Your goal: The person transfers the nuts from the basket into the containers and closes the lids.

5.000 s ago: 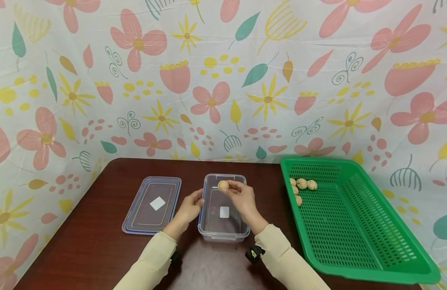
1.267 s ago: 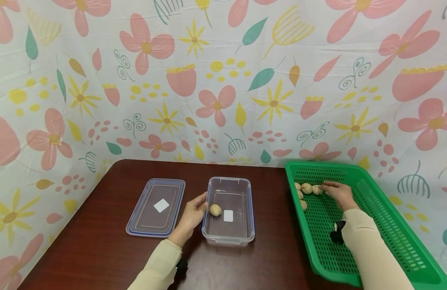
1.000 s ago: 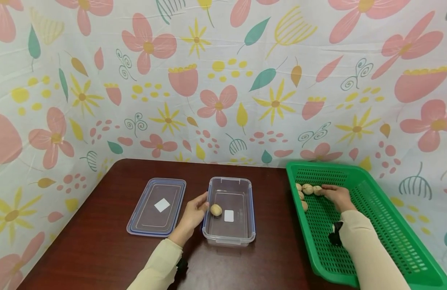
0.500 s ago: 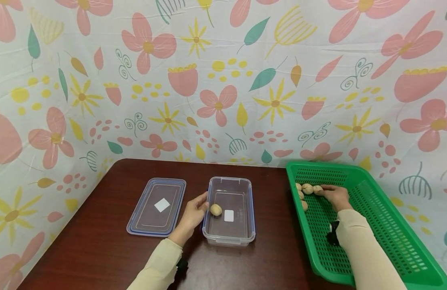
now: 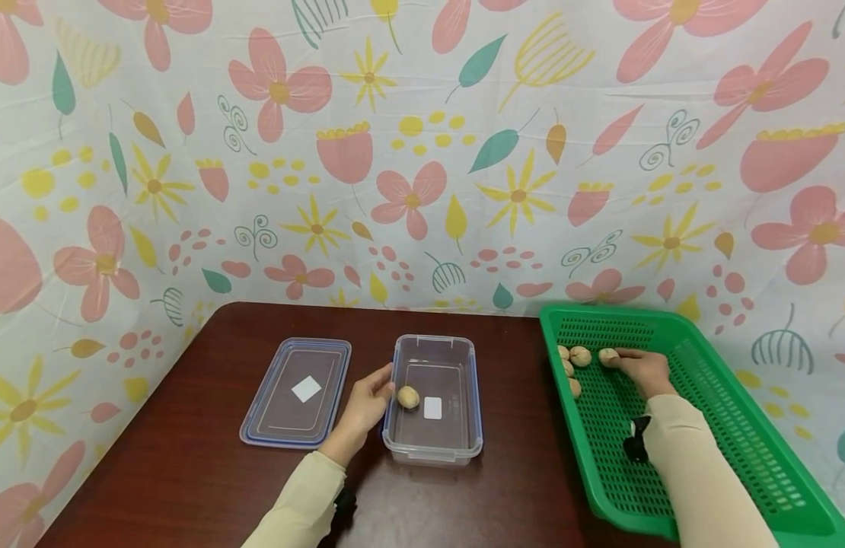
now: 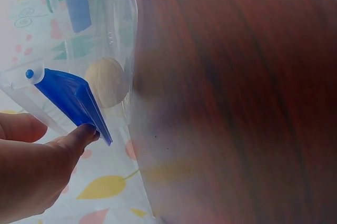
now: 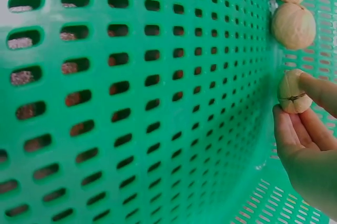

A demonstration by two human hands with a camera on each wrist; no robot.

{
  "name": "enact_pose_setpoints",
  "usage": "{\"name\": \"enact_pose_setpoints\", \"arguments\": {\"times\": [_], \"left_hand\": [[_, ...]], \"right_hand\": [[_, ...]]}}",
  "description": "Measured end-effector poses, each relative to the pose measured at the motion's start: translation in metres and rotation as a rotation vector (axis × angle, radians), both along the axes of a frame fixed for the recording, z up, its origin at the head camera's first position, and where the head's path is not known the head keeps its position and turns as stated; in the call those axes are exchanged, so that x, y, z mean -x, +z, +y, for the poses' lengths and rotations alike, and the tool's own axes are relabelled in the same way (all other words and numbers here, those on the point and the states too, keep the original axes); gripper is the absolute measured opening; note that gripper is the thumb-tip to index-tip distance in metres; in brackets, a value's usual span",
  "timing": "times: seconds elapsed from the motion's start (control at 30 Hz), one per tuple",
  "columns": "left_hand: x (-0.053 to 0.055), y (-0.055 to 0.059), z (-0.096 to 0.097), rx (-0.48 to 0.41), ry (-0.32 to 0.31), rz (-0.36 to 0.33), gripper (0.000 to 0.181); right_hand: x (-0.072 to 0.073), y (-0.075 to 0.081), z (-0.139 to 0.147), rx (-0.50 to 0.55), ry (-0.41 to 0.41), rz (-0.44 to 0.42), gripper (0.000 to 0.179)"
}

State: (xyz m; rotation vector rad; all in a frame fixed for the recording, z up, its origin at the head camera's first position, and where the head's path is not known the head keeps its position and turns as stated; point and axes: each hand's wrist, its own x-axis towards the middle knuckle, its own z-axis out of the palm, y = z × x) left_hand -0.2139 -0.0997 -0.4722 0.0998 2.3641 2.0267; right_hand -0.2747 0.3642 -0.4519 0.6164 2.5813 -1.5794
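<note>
In the head view my right hand (image 5: pixel 642 371) pinches a walnut (image 5: pixel 608 357) between thumb and fingers inside the green basket (image 5: pixel 580 464). A dark crack shows on this walnut (image 7: pixel 293 98) in the right wrist view. Several other walnuts (image 5: pixel 581 356) lie by the basket's left wall, apart from the pinched one. My left hand (image 5: pixel 363 403) holds the left side of a clear plastic food container (image 5: pixel 432 457), its fingers at a blue side latch (image 6: pixel 73 100). One walnut (image 5: pixel 408 396) rests inside that container, near its left wall.
A clear lid (image 5: pixel 295 392) with a blue seal and a white label lies flat left of the container. All stand on a dark red-brown table (image 5: pixel 169 441). Behind the table hangs a flower-print cloth (image 5: pixel 422 152).
A walnut moved from the right hand into the container, and that hand went to the basket. Over the last half second it has drawn another walnut away from the row.
</note>
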Motion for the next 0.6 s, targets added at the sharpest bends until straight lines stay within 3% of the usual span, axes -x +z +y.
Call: {"name": "enact_pose_setpoints", "arguments": {"times": [0.6], "left_hand": [[-0.003, 0.001, 0.003, 0.004, 0.013, -0.005, 0.043]], "right_hand": [[-0.004, 0.025, 0.009, 0.027, 0.017, 0.051, 0.070]]}}
